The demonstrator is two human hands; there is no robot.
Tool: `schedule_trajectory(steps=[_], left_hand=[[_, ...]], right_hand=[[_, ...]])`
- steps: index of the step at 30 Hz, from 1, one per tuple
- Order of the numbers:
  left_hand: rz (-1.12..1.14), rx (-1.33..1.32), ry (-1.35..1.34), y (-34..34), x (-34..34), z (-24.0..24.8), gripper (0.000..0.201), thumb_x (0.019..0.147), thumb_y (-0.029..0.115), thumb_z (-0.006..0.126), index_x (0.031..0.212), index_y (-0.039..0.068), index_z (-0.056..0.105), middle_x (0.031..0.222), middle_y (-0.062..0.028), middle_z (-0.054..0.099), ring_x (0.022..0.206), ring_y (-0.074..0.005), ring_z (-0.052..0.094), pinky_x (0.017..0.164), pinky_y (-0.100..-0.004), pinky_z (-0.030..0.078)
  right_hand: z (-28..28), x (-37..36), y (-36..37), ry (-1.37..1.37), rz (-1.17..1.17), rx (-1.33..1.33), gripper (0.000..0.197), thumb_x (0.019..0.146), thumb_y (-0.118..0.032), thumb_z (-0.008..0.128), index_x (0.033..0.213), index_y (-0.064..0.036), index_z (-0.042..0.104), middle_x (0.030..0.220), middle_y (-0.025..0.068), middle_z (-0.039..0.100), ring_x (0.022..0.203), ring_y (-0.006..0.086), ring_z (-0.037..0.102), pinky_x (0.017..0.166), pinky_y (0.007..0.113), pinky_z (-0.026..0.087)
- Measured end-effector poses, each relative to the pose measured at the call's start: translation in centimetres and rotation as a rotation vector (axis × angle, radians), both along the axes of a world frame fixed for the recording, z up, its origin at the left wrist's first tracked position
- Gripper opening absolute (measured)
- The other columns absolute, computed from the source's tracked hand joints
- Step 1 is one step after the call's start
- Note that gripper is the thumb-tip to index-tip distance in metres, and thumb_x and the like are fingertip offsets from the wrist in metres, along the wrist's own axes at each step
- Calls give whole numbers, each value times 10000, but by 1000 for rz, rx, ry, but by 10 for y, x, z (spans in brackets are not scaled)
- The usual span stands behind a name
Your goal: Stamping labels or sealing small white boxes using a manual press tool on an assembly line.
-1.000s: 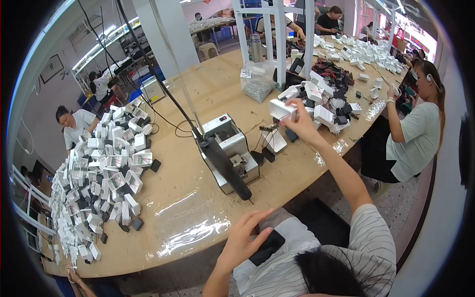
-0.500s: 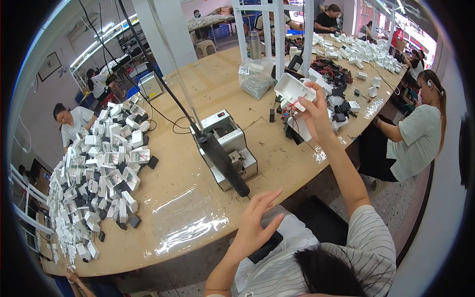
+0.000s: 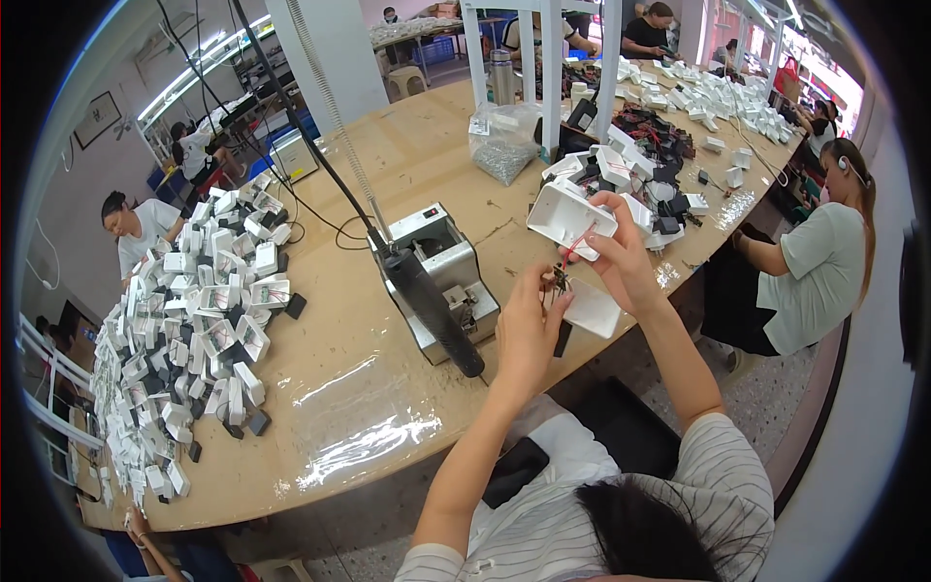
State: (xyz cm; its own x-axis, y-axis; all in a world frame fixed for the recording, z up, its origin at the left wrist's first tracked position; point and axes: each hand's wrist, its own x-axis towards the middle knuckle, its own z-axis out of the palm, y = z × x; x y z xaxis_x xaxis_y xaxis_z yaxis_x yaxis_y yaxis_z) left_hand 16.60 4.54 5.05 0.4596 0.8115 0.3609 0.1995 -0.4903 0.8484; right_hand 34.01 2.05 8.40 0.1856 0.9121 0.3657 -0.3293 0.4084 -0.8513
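Raised over the table's near edge, my right hand (image 3: pixel 626 257) grips a white plastic housing (image 3: pixel 570 215), its hollow side showing. Red wires (image 3: pixel 580 244) run from it to a small dark circuit board (image 3: pixel 560 279), which my left hand (image 3: pixel 526 325) pinches between thumb and fingers. Just below the hands is a second white shell (image 3: pixel 592 308); whether a finger touches it I cannot tell. A small black block (image 3: pixel 562 339) hangs beside that shell. To the left of my hands, a black electric screwdriver (image 3: pixel 432 310) hangs on a coiled spring in front of a metal screw feeder (image 3: pixel 427 238).
A big heap of white housings (image 3: pixel 208 320) with black blocks covers the table's left side. Behind my right hand lie dark wired parts (image 3: pixel 650 141) and more housings. A clear bag of screws (image 3: pixel 504 145) stands by a white frame (image 3: pixel 551 78). A co-worker (image 3: pixel 815 252) sits at right.
My left hand has come up from above my lap and closed on the circuit board. My right hand has lowered slightly toward me with the housing, now apart from the parts pile.
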Motion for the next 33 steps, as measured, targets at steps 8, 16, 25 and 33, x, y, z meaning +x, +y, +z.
schedule_trajectory(steps=[8, 16, 25, 33], left_hand=[[-50, -350, -236, 6, 2, 2, 184, 995, 86, 635, 1103, 11, 507, 833, -105, 711, 546, -74, 568, 470, -226, 450], [64, -288, -222, 11, 4, 5, 200, 981, 98, 649, 1073, 10, 495, 812, -105, 716, 543, -101, 618, 468, -248, 453], [-18, 10, 86, 12, -1, -21, 345, 894, 171, 721, 1177, 50, 567, 783, -103, 715, 685, -160, 680, 617, -296, 495], [48, 37, 167, 8, -6, -10, 215, 859, 203, 730, 1007, 59, 670, 779, -120, 733, 675, -238, 702, 631, -345, 515]], right_hand=[[-17, 21, -4, -62, -164, -19, 393, 984, -60, 548, 1331, -136, 380, 1169, 120, 624, 928, 221, 686, 793, 318, 565], [-50, 6, -22, -18, 13, -85, 364, 952, -80, 539, 1295, -111, 419, 1148, 96, 587, 985, 206, 657, 761, 308, 550], [-75, 17, -25, 289, -232, -170, 300, 1004, -185, 580, 1284, -91, 522, 1110, 70, 640, 999, 184, 651, 878, 335, 544], [-71, 2, -27, 246, -121, -175, 563, 971, -122, 622, 1468, -114, 358, 1263, 90, 579, 1092, 218, 644, 972, 355, 535]])
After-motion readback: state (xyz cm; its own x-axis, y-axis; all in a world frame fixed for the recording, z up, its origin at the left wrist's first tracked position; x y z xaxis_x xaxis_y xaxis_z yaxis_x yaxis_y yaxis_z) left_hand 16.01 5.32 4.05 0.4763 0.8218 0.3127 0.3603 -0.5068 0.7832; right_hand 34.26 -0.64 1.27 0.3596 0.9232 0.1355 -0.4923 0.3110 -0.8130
